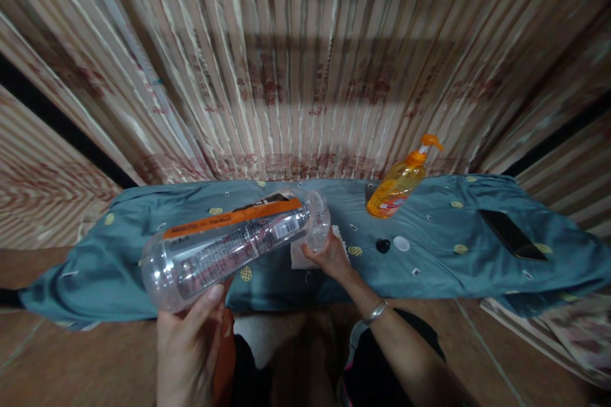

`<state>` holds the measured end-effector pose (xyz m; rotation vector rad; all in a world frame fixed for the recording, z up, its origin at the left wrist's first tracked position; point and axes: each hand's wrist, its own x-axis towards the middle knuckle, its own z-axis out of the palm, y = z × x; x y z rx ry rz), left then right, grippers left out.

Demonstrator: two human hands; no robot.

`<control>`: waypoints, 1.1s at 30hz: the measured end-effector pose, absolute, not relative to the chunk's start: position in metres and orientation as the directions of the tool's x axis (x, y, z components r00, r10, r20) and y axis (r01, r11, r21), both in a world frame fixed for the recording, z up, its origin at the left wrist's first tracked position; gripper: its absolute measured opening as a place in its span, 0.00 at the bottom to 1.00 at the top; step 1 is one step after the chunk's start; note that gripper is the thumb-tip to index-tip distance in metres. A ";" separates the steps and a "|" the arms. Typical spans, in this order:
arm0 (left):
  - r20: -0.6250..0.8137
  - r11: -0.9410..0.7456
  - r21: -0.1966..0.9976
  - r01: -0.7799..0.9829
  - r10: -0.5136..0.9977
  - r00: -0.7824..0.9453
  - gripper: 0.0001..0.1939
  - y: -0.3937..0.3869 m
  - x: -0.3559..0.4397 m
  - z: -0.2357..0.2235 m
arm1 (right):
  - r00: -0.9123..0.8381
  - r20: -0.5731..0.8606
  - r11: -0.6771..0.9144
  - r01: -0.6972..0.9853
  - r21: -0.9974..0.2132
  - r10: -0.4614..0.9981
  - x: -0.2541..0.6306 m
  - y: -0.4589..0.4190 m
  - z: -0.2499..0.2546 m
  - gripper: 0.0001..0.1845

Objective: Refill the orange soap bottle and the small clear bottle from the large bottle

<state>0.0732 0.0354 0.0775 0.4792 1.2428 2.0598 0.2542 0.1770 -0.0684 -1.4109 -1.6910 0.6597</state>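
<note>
My left hand [191, 343] grips the base of a large clear plastic bottle [229, 245] with an orange label, held on its side above the near edge of a low table under a teal cloth [429, 248]. My right hand [329, 257] is closed round the bottle's neck end, over a white tissue [298, 257] lying on the cloth. The bottle looks empty and its cap is off.
An orange pump bottle of soap [398, 187] stands at the back of the table. A small black cap [382, 245] and a white cap [401, 243] lie right of my right hand. A dark phone [513, 235] lies at the right. Striped curtains hang behind.
</note>
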 end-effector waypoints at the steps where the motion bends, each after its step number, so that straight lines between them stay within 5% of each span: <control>1: -0.035 -0.320 0.876 -0.361 0.705 -0.709 0.26 0.036 0.073 0.078 | -0.039 0.251 0.232 0.538 -0.810 0.967 0.254 0.177 -0.067 0.33; 33: -0.022 -0.322 0.881 -0.345 0.703 -0.711 0.23 0.036 0.073 0.077 | -0.039 0.245 0.227 0.539 -0.811 0.969 0.254 0.177 -0.066 0.35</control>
